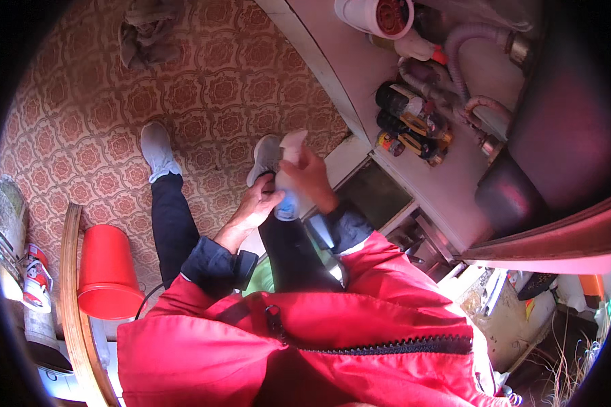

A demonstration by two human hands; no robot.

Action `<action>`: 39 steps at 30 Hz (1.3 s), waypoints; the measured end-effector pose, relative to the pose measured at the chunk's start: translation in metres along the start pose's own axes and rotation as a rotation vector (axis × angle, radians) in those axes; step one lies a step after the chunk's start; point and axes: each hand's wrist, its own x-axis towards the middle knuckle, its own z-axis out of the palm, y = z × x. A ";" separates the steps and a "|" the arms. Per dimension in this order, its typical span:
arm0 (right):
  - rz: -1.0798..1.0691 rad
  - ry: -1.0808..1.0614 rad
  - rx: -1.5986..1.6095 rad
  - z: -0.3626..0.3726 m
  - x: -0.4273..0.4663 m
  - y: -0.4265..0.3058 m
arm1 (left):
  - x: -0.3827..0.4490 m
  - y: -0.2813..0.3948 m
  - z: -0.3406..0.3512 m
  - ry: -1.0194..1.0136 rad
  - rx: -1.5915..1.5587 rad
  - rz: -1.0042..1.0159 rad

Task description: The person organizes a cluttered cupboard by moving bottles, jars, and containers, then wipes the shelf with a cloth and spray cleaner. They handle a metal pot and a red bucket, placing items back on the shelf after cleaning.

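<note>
In front of my knees I hold a pale spray bottle (pixel 286 196) with a white trigger head and blue at its lower end. My right hand (pixel 310 175) wraps around its upper part, just below the head. From the other side, my left hand (pixel 257 206) grips the lower body with thumb and fingers. The bottle stands slightly tilted over my right leg, its head pointing away from me. Dark cuffs cover both wrists, and the fingers on the bottle's far side are partly hidden.
A sink cupboard (pixel 346 66) is at right, with several bottles (pixel 412 117), a white bucket (pixel 351 12) and drain hoses (pixel 455 61). Patterned flooring (pixel 224 66) bears a crumpled cloth (pixel 147 35). At left stand a red bucket (pixel 107 269) and a curved wooden edge (pixel 72 285).
</note>
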 end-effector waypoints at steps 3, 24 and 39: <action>-0.015 0.113 -0.403 -0.036 0.023 0.040 | 0.014 -0.020 0.005 0.166 -0.097 0.092; 0.023 0.080 -1.231 -0.201 0.038 0.186 | 0.041 -0.133 0.028 0.172 -0.081 0.074; 0.049 0.055 -1.229 -0.220 0.035 0.203 | 0.043 -0.133 0.029 0.197 -0.032 -0.015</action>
